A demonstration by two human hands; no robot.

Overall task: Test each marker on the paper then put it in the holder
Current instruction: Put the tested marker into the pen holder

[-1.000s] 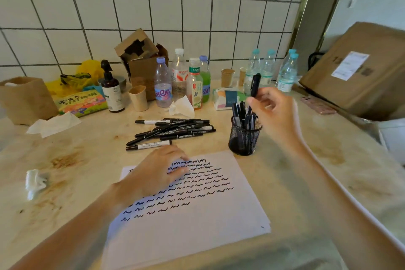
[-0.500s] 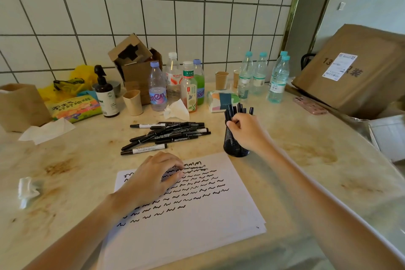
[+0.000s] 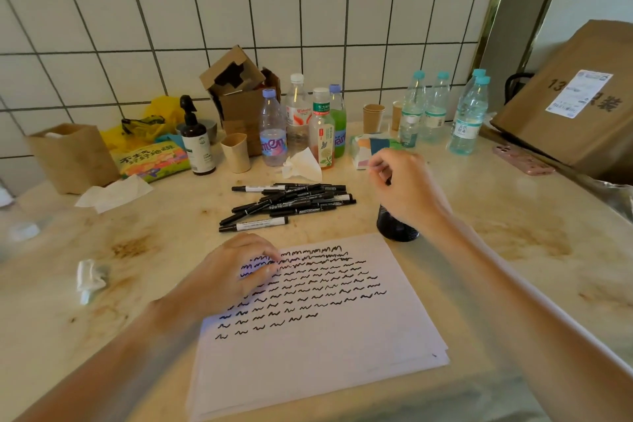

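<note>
A white paper (image 3: pixel 318 353) with rows of black squiggles lies in front of me. My left hand (image 3: pixel 236 271) rests flat on its upper left corner and holds nothing. The black mesh holder (image 3: pixel 394 228) stands just past the paper's top right corner. My right hand (image 3: pixel 404 188) hovers over it with curled fingers and hides its top and the markers inside. A black marker end (image 3: pixel 388 180) shows between the fingers. A pile of black markers (image 3: pixel 291 202) lies on the table left of the holder, beyond the paper.
Several bottles (image 3: pixel 308 127), paper cups (image 3: pixel 236 152), a pump bottle (image 3: pixel 197 140), a torn cardboard box (image 3: pixel 239 96) and a tissue (image 3: pixel 303 164) crowd the back by the tiled wall. A pink phone (image 3: pixel 520 163) and a big carton (image 3: pixel 579 106) sit at the right. Crumpled tissue (image 3: pixel 89 277) lies left.
My right hand came down with the marker from above the holder onto its top and now covers it. The left hand stayed on the paper.
</note>
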